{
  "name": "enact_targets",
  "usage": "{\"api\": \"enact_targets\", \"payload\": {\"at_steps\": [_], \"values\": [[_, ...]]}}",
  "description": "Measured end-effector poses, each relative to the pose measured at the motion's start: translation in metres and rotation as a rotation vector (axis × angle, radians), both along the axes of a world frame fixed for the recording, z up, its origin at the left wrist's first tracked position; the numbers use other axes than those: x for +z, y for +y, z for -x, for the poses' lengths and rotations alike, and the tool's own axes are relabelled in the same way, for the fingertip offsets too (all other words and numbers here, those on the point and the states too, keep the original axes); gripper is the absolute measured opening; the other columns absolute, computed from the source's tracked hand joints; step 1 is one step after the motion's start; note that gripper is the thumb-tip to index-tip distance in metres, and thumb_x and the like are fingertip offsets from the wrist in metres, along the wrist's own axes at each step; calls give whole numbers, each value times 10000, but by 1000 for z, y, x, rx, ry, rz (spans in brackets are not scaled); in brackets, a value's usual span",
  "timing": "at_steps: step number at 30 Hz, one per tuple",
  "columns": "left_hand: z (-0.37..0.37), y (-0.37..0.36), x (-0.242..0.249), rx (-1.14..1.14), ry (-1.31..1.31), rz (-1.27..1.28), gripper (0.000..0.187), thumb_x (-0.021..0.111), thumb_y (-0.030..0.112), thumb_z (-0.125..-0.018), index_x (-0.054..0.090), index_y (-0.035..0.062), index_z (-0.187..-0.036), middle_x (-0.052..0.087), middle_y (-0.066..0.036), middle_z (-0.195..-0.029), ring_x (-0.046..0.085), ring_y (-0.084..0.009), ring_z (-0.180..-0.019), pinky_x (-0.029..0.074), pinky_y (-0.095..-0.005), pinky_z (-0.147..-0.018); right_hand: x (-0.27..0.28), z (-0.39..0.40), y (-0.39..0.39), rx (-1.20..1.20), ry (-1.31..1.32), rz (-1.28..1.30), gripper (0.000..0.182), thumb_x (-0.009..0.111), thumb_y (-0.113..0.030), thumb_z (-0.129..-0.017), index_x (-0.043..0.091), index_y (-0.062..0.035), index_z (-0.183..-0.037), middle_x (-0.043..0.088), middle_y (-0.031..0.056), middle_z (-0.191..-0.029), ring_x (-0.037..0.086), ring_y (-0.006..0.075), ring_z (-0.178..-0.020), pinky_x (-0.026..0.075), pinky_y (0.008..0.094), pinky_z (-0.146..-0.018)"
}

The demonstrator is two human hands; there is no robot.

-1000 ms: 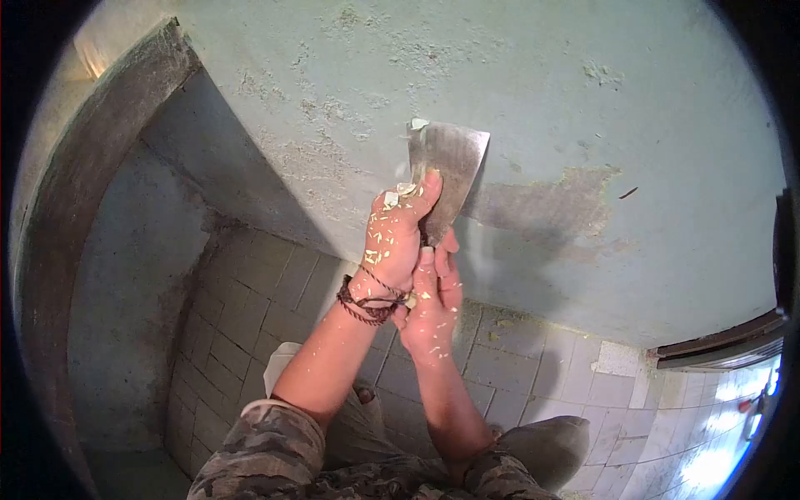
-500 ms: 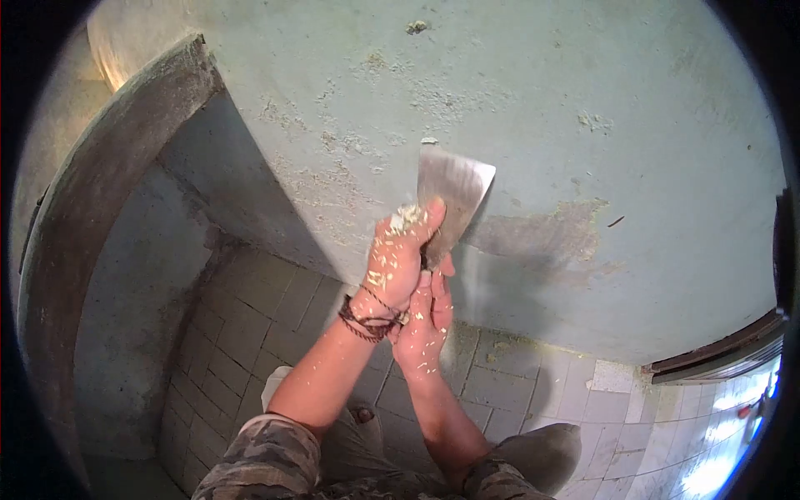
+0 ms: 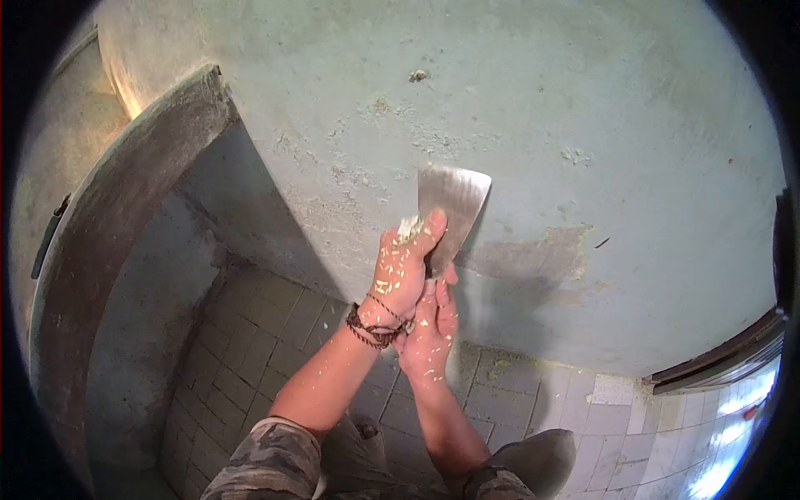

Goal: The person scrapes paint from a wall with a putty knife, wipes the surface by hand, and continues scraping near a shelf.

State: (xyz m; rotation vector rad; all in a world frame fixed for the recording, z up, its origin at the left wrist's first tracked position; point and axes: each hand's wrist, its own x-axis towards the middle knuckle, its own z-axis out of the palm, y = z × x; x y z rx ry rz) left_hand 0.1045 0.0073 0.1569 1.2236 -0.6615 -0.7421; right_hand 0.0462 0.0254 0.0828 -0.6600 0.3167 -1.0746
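Against the pale green wall (image 3: 633, 125), a wide metal paint scraper (image 3: 454, 200) points upward, its edge at or very near the rough paint. My left hand (image 3: 400, 271) is closed around the scraper, thumb along the blade, with a braided bracelet (image 3: 373, 329) at the wrist. Just below, my right hand (image 3: 429, 333) grips the lower end; the handle is mostly hidden by my fingers. Pale paint flakes (image 3: 409, 229) cling to both hands, thickest on the left one.
A bare grey patch (image 3: 533, 254) shows right of the blade. On the left a curved concrete ledge (image 3: 125, 179) juts out beside a recess. Tiled floor (image 3: 508, 387) lies below, with a dark-edged opening (image 3: 717, 354) at lower right.
The scraper has slid a little up the wall, with both hands still on it. The camera view has tilted upward, so the wall marks sit lower.
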Motion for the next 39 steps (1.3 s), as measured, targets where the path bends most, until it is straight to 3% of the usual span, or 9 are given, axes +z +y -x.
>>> {"api": "enact_targets", "payload": {"at_steps": [3, 9, 10, 15, 16, 29, 34, 37, 39], "values": [[1, -3, 17, -34, 39, 54, 435, 540, 407, -880, 587, 11, -707, 557, -61, -523, 520, -111, -438, 402, -248, -415, 25, 9, -3, 80, 29, -46, 206, 444, -145, -950, 416, -104, -1150, 456, -59, -770, 398, -19, -605, 288, 146, -423], [4, -3, -25, 26, 6, 1, 410, 553, 387, -878, 598, 4, -740, 565, -59, -544, 527, -114, -455, 403, -254, -426, -25, -3, 0, -30, 43, 48, 187, 397, -110, -959, 401, -118, -1146, 465, -50, -819, 430, 0, -636, 359, 159, -466], [4, -1, -25, 28, 12, -39, 398, 563, 377, -875, 599, -4, -767, 573, -57, -572, 534, -118, -474, 401, -257, -434, -27, -4, 1, -69, 19, 16, 215, 386, -158, -966, 427, -108, -1171, 511, -43, -816, 426, -2, -567, 318, 163, -399], [2, -6, 29, -56, 41, 73, 386, 573, 374, -872, 592, -2, -791, 570, -50, -580, 541, -117, -481, 406, -250, -432, 27, 5, -16, 68, 41, 89, 235, 388, -234, -972, 461, -97, -1148, 540, -44, -777, 407, -9, -462, 257, 165, -320], [2, -7, 35, -62, 102, 145, 384, 572, 376, -873, 590, 0, -793, 566, -49, -573, 540, -114, -477, 407, -245, -432, 43, 9, -15, 105, 62, 50, 132, 440, -203, -954, 419, -117, -1052, 463, -69, -710, 371, -20, -486, 274, 156, -356], [-5, -1, 71, -77, 80, 125, 415, 552, 398, -877, 575, 9, -735, 556, -64, -546, 513, -111, -438, 398, -243, -397, 81, 3, -10, 67, 43, 60, 142, 471, -213, -942, 426, -103, -1020, 455, -58, -696, 367, -9, -488, 272, 176, -372], [8, 0, 29, 11, 42, 90, 408, 551, 387, -880, 590, -6, -775, 547, -51, -542, 528, -111, -475, 402, -258, -434, 38, 8, 2, 32, 45, 28, 289, 429, -182, -958, 397, -108, -1236, 481, -61, -722, 375, -12, -492, 279, 167, -371], [-5, -6, 46, -87, 19, 157, 333, 581, 351, -870, 562, 29, -785, 564, -65, -578, 514, -129, -402, 402, -247, -349, 61, -3, -6, -79, -21, 48, 272, 440, -190, -955, 409, -90, -1206, 493, -53, -745, 405, -7, -541, 315, 161, -410], [-7, -5, 58, -96, 13, 156, 334, 576, 352, -872, 558, 34, -773, 564, -60, -575, 521, -131, -415, 405, -246, -355, 62, 5, -12, 94, 99, 77, 277, 455, -199, -951, 407, -74, -1194, 506, -31, -835, 451, 7, -651, 375, 168, -492]]}}
